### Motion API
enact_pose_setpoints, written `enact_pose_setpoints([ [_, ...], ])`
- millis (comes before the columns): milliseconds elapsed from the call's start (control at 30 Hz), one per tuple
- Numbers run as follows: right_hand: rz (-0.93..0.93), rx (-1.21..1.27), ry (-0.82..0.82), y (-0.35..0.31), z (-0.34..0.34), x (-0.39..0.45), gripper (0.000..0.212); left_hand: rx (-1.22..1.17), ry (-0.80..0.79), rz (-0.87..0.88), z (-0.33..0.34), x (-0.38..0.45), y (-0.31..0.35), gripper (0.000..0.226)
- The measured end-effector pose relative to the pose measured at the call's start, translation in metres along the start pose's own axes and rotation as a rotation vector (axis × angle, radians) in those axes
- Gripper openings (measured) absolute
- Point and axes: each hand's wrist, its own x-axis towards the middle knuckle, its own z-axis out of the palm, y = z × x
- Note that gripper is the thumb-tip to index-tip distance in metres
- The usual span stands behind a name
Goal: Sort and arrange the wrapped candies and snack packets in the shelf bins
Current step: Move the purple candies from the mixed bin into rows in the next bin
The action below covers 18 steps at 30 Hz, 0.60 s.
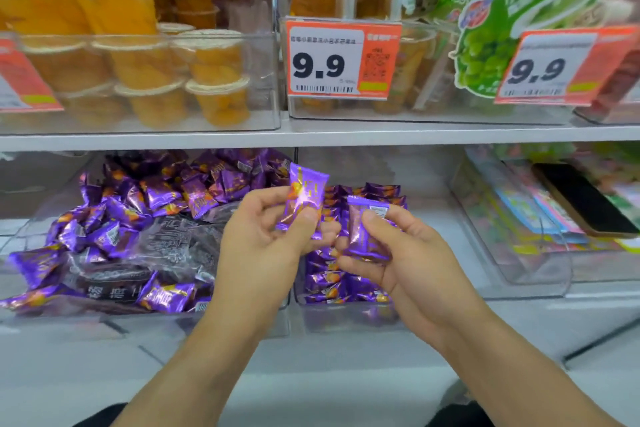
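My left hand (266, 236) pinches a purple wrapped candy (304, 194) upright, its front side toward me. My right hand (391, 253) holds a second purple candy (363, 229) with its back label showing. Both hands hover in front of the lower shelf. Behind them, a clear bin (346, 315) holds purple candies packed in neat rows. To its left, a wider clear bin (114, 317) holds a loose heap of the same purple candies (114, 215) around a dark see-through bag (145, 253).
Colourful snack packets fill a clear bin (530, 253) at the lower right, with a black phone (585, 201) lying on top. Above the white shelf board (311, 135) stand fruit jelly cups (194, 80), a green grape packet (519, 10) and orange 9.9 price tags (341, 59).
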Motion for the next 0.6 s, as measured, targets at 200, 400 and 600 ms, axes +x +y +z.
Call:
enact_pose_setpoints([
  [200,-0.094,-0.084,0.039,-0.007,-0.018,-0.012,0.021,0.034,-0.124,-0.069,0.013,-0.025,-0.007,0.027],
  [400,-0.317,-0.141,0.031,-0.012,-0.031,-0.03,0.018,0.165,-0.237,-0.084,0.019,-0.026,0.001,0.035],
  [600,-0.342,-0.162,0.096,-0.004,-0.034,-0.028,0.021,0.149,-0.288,-0.199,0.041,-0.022,-0.02,0.027],
])
